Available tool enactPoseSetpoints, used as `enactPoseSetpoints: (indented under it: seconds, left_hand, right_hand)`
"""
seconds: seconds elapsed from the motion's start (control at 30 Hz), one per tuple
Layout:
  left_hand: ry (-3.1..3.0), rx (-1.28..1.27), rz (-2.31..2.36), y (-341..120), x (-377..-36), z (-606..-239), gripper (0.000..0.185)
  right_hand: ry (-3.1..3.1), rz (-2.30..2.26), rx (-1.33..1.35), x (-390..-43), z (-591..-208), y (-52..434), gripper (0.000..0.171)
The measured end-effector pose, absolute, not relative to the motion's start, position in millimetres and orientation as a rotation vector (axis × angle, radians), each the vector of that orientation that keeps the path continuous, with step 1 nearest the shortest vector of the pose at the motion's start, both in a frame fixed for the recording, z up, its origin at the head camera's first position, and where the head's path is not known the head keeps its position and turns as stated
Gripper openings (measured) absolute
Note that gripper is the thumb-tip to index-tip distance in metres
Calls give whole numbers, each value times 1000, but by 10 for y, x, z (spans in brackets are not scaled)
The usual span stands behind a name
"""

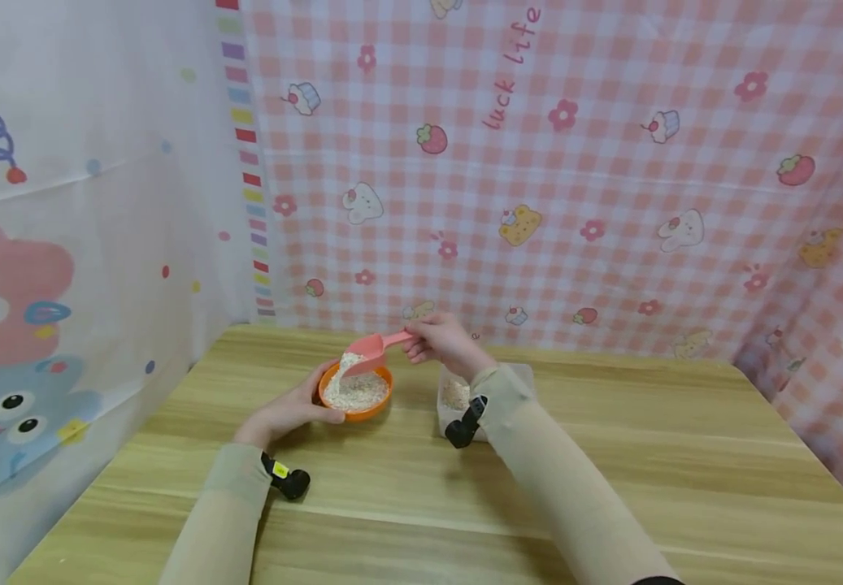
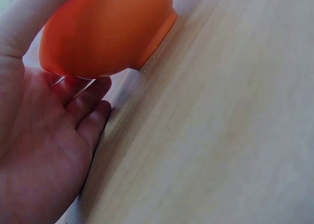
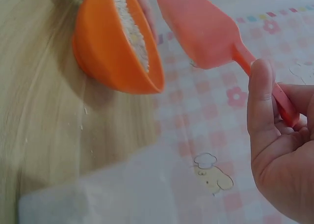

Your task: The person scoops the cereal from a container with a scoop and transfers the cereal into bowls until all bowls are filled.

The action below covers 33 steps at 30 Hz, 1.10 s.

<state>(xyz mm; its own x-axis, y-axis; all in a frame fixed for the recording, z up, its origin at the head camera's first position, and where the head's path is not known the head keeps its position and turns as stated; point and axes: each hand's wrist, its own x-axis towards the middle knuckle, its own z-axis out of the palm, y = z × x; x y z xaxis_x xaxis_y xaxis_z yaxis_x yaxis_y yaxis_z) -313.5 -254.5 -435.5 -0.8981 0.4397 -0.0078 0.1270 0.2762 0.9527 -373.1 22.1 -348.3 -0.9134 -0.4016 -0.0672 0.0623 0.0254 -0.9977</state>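
Observation:
An orange bowl [image 1: 371, 414] of pale flakes that look like oats [image 1: 364, 395] stands on the table, left of the middle. My left hand [image 1: 293, 413] holds it from the left, thumb at the near side and fingers round the far side. In the left wrist view, the curled fingers lie against the bowl's wall [image 2: 108, 32]. My right hand [image 1: 445, 340] grips a pink scoop [image 1: 370, 348] by its handle. The scoop is tilted over the bowl, and flakes spill from its lip onto those inside. From the right wrist, the scoop's underside [image 3: 201, 30] shows above the rim.
A clear plastic box [image 1: 523, 379] with more flakes stands right of the bowl, partly hidden by my right wrist. A few loose flakes [image 3: 85, 111] lie on the wooden table [image 1: 362, 504]. A checked cloth [image 1: 575, 268] hangs behind the table, and a white patterned one [image 1: 136, 268] at the left.

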Motion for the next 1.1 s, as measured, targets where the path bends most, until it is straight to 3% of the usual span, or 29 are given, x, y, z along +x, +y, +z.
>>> enactPoseSetpoints:
  seconds: [0.6, 1.1]
  left_hand:
    - [2281, 500, 1667, -2533, -3148, -4378, 104]
    - [2289, 537, 1668, -2558, -3168, -4397, 101]
  right_hand:
    - [2216, -1693, -511, -3583, -3448, -119, 24]
    - [2363, -1592, -616, -3556, -3156, 173, 26]
